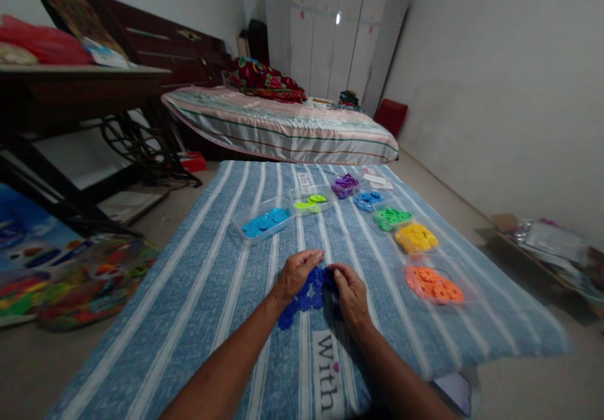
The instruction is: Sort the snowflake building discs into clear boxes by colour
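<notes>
Dark blue snowflake discs [310, 295], linked into a flat piece, lie between my two hands over the striped cloth. My left hand [297, 274] has its fingers closed at the upper left edge of the piece. At the upper right edge my right hand [352, 295] pinches the discs between thumb and fingers. The exact grip on single discs is partly hidden. Farther off stand clear plastic boxes with light blue discs [267, 221] and lime green discs [311, 203]. Boxes to the right hold purple discs [345, 184], blue discs [369, 200], green discs [392, 218], yellow discs [417, 238] and orange discs [434, 283].
A blue striped cloth [198, 269] covers the table. Beyond it is a bed [292, 130] with a red floral bundle. At left are a treadle sewing table [89, 73] and a bag of colourful pieces [94, 284]. A cardboard box [542, 266] sits on the floor at right.
</notes>
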`<state>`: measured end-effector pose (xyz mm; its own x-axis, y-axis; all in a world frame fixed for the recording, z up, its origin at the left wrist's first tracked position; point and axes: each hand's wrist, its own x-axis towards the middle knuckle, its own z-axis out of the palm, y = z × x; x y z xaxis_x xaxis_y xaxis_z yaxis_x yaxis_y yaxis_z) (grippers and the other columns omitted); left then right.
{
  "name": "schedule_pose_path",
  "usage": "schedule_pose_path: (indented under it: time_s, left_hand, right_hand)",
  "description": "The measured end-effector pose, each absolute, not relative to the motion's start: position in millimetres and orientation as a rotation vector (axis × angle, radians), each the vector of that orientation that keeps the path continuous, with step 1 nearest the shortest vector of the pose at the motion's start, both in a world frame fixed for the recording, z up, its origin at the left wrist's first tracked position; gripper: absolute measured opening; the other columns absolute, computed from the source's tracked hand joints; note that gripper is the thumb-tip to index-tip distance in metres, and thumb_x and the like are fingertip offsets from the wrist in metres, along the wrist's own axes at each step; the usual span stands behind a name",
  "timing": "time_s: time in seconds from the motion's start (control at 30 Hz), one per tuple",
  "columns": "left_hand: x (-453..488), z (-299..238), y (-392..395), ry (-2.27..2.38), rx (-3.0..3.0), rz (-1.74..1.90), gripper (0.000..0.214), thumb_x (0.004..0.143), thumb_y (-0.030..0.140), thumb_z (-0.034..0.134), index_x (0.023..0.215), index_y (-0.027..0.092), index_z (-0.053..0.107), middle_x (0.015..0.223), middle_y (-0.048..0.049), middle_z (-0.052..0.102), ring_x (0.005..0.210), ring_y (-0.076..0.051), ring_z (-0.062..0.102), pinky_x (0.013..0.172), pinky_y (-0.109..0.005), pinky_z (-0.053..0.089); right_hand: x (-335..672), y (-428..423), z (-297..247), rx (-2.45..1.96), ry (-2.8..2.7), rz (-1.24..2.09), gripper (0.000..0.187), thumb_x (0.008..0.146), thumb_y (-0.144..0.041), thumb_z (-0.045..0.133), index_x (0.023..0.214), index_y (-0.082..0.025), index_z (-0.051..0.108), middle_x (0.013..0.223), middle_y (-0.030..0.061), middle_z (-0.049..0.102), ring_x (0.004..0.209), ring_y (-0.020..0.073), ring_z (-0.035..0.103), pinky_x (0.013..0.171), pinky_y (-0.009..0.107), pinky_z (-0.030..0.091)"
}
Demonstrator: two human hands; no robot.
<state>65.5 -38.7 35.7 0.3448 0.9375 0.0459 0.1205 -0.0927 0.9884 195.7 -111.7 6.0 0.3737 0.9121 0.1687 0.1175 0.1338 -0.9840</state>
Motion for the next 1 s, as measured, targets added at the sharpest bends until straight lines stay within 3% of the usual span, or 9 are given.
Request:
schedule_pose_path:
  time_s: [0.33, 0.73, 1.0]
  left_hand:
    - [69.6, 32.7, -40.3, 0.954, 1.414, 0.942, 0.05, 0.076, 0.061, 0.059, 0.091, 0.016, 0.073, 0.095, -0.0069, 0.073, 0.098, -0.025, 0.064, 0.094, -0.034, 0.045]
    - [68.9, 22.6, -36.0, 0.908, 1.285, 0.97, 0.053, 0.078, 0.059, 0.059, 0.105, 0.015, 0.071, 0.107, -0.0099, 0.071, 0.111, -0.027, 0.06, 0.102, -0.037, 0.04]
    - [69.3, 20.5, -36.5, 0.894, 1.249, 1.023, 0.051, 0.077, 0.06, 0.058, 0.098, 0.016, 0.071, 0.109, -0.0101, 0.071, 0.112, -0.027, 0.06, 0.104, -0.037, 0.038]
  right_hand:
    - [174.8, -95.9, 5.5, -1.177, -1.078, 0.772, 0.028, 0.089, -0.035, 0.049, 0.101, -0.02, 0.069, 0.103, 0.0044, 0.07, 0.099, 0.0199, 0.062, 0.091, 0.032, 0.044]
    - [170.5, -89.0, 9.1, -1.15, -0.992, 0.818, 0.027, 0.089, -0.034, 0.05, 0.1, -0.019, 0.07, 0.102, 0.0048, 0.071, 0.098, 0.02, 0.062, 0.091, 0.032, 0.044]
    - [169.7, -84.8, 8.1, -1.109, -0.998, 0.885, 0.027, 0.089, -0.036, 0.051, 0.097, -0.02, 0.071, 0.1, 0.0045, 0.071, 0.099, 0.0207, 0.062, 0.09, 0.032, 0.043]
